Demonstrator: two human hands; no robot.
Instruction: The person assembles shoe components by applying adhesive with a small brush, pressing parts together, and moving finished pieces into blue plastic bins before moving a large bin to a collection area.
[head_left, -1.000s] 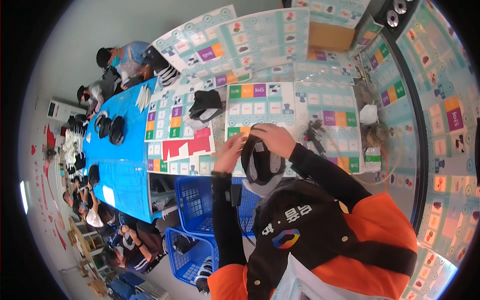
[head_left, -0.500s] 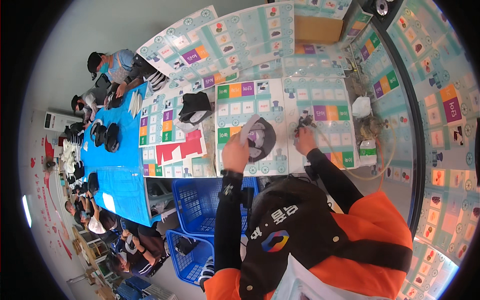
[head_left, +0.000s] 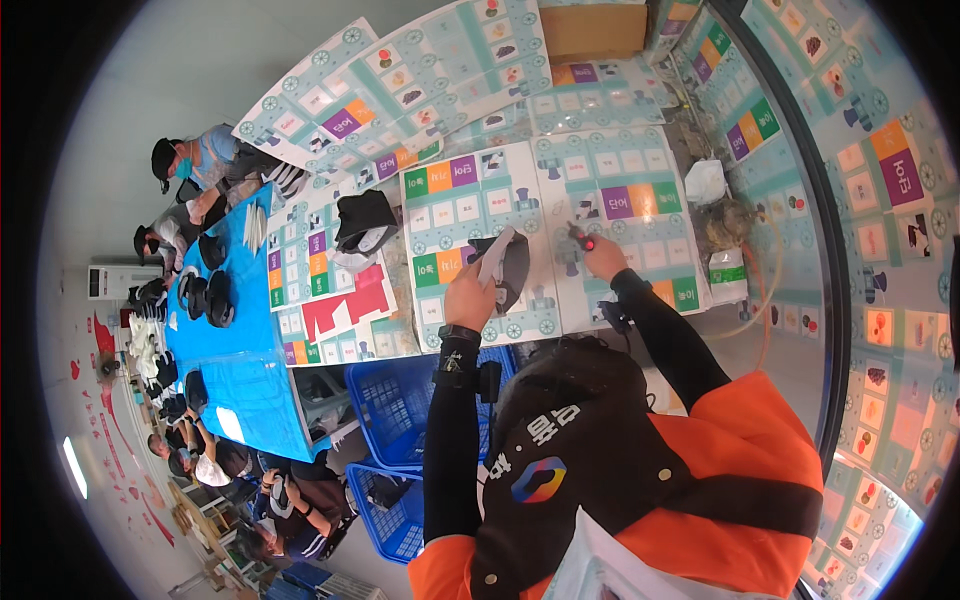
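Note:
My left hand (head_left: 468, 300) is closed on the near left edge of a curved dark fabric piece with a pale grey band (head_left: 514, 268). Whether it is a cap or a shoe upper I cannot tell. The piece is tilted above the patterned board. To its right, my right hand (head_left: 604, 258) grips a small dark hand tool with a red spot (head_left: 581, 238), its tip pointing away to the left. The tool and the fabric piece are apart. Farther left lies a similar black and grey fabric piece (head_left: 366, 222).
Patterned boards (head_left: 470, 208) cover the worktop, and more lean at the back. A red cut-out sheet (head_left: 350, 303) lies at left. Blue baskets (head_left: 385, 410) stand below the front edge. Other people work around a blue table (head_left: 235, 370) holding dark pieces. A pale hose (head_left: 780, 270) loops at right.
My left hand has turned the fabric piece, so it looks narrower and more edge-on. My right hand has turned the tool leftward, toward the piece. The whole view has shifted slightly.

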